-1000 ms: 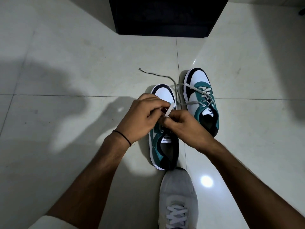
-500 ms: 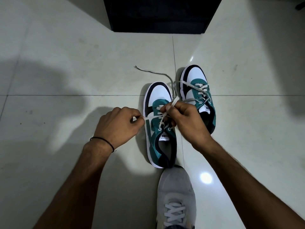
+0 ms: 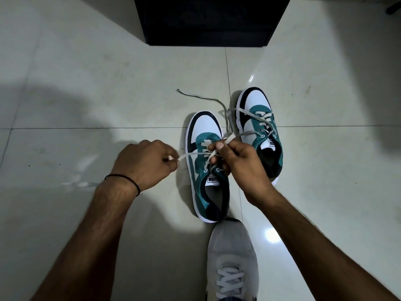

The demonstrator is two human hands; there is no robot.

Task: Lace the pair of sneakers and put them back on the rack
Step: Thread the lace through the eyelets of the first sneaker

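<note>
— Position of the pair?

— Near sneaker (image 3: 206, 168) at frame centre on the tiled floor (image 3: 86, 105); far sneaker (image 3: 259, 129) just beside it, upper right, its loose lace (image 3: 201, 98) trailing left.

— Hands?

— Left hand (image 3: 145, 164) pinches one lace end (image 3: 186, 154), drawn left. Right hand (image 3: 240, 164) has fingers closed on the other end over the eyelets.

— Surroundings?

— Dark rack (image 3: 208, 20) at top centre; grey shoe (image 3: 232, 257) at bottom centre.
</note>
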